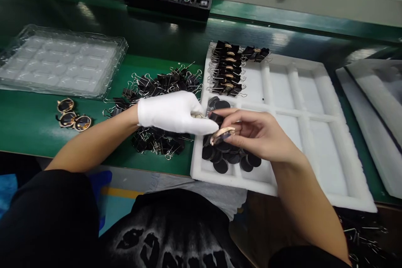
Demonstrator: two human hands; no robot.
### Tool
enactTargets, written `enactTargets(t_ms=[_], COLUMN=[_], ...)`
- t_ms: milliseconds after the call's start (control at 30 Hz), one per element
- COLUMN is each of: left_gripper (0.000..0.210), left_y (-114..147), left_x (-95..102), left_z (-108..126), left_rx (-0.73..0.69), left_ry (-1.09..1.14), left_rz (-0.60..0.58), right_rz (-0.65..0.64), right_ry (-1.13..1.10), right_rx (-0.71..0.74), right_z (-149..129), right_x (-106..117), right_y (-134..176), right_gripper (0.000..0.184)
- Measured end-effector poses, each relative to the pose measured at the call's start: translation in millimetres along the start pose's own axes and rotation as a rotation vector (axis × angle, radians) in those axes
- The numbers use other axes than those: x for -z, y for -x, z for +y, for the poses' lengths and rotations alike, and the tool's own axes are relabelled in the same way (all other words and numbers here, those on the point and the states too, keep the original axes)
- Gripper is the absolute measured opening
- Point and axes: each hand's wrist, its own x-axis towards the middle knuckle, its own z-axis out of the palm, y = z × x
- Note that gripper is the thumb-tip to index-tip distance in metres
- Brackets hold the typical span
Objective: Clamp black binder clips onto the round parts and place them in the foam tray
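My left hand [176, 111], in a white glove, is closed on the wire handles of a black binder clip [216, 118]. Bare, my right hand [256, 132] pinches a gold-rimmed watch case [223, 135] with a dark face between thumb and fingers. The clip is right beside the case; whether it grips the edge is hidden by my fingers. Below both hands, several black discs [220, 166] lie in a compartment of the white foam tray [320, 115]. A row of gold cases with binder clips on them [230, 67] stands in the tray's far left compartment.
Loose binder clips [157, 83] are heaped left of the tray. Further left lie three gold watch cases [67, 119] and a clear plastic blister tray [63, 60]. A black sample box [166, 2] stands at the back. More white foam trays [377, 113] lie at the right.
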Motion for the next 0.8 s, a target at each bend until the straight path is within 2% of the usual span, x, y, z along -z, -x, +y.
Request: enactTargets(t_ms=[133, 267, 467, 600, 800], left_gripper=[0.049, 0.046, 0.047, 0.048, 0.052], left_y=[0.8, -3.3, -8.4, -9.2, -12.4], left_x=[5.6, 1.4, -12.7, -17.6, -23.8], left_z=[-1.0, -2.0, -7.8, -8.7, -13.5], left_rx=[-0.047, -0.116, -0.24, -0.278, -0.322], left_ry=[-0.007, 0.029, -0.041, -0.088, -0.103], left_rz=[0.211, 0.337, 0.359, 0.394, 0.417], right_rz=[0.324, 0.468, 0.473, 0.468, 0.465], right_ry=[-0.218, -0.312, -0.2, -0.044, 0.023], right_rx=[0.003, -0.02, 0.073, 0.144, 0.173], right_z=[3.5, 7.5, 12.4, 19.0, 26.2], right_x=[4.0, 5.4, 6.5, 13.8, 12.5], right_y=[-6.5, -12.3, -12.4, -10.8, -12.6], right_gripper=[0.019, 0.028, 0.029, 0.028, 0.027])
